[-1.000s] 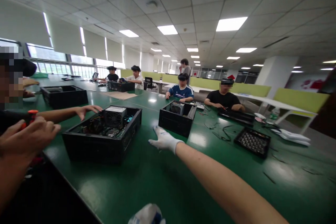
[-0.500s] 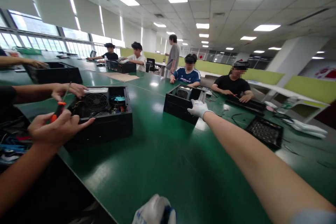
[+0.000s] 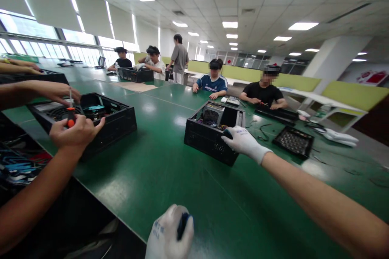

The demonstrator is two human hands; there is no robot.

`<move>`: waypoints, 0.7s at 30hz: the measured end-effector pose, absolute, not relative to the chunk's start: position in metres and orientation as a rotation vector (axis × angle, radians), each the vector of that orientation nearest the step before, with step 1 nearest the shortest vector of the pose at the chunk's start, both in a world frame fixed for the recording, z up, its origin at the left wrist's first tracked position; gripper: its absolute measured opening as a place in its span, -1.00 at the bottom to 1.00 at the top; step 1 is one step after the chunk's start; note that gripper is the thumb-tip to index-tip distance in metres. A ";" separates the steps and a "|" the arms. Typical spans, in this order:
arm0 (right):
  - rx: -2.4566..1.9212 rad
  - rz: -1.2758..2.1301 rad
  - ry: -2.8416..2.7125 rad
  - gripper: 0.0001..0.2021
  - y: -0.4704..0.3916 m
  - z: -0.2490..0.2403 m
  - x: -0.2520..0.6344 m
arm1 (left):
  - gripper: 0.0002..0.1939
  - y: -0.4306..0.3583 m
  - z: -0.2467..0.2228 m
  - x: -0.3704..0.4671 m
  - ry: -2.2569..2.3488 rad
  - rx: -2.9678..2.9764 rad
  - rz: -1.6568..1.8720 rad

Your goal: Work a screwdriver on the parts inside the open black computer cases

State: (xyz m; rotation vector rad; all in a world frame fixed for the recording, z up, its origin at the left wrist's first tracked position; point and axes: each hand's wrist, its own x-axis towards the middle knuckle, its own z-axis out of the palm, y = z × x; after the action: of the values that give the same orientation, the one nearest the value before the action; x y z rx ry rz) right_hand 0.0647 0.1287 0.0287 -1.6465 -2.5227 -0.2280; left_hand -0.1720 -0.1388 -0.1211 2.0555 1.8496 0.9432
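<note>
My right hand [image 3: 241, 141], in a white glove, grips the near right corner of a black open-topped computer case [image 3: 209, 145]. A metal power supply box [image 3: 212, 115] and some wiring show inside the case. Low in the view, my gloved left hand [image 3: 170, 232] hovers over the green table [image 3: 170, 188] near its front edge. Its fingers are curled round something small and dark blue that I cannot make out.
To the left, another person's hands [image 3: 71, 129] hold an orange and black screwdriver [image 3: 71, 117] over a second black case [image 3: 112, 129]. A dark tray [image 3: 293, 141] and loose cables lie right. Several people sit around the table.
The case under my right hand has come nearer and turned slightly. My left hand shows more fully now. The view has shifted, and the standing person in the back has moved left.
</note>
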 end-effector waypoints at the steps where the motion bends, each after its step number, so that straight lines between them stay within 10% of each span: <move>1: -1.611 -0.212 -2.532 -0.63 0.107 0.028 0.075 | -0.79 -0.139 -0.125 -0.173 1.853 2.027 0.997; 14: -1.090 -0.141 -2.444 -0.77 -0.134 0.016 0.186 | -0.88 -0.146 -0.033 -0.153 1.657 2.209 1.498; 21: -0.984 -0.276 -2.417 -0.78 -0.199 0.024 0.212 | -0.88 -0.155 0.023 -0.114 1.376 2.657 1.144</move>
State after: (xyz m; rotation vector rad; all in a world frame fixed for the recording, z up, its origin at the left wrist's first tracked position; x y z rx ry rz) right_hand 0.2122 -0.1993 0.0236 -0.9842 -2.4171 -0.2760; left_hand -0.1140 -0.1547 0.0228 2.6568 1.3760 1.1444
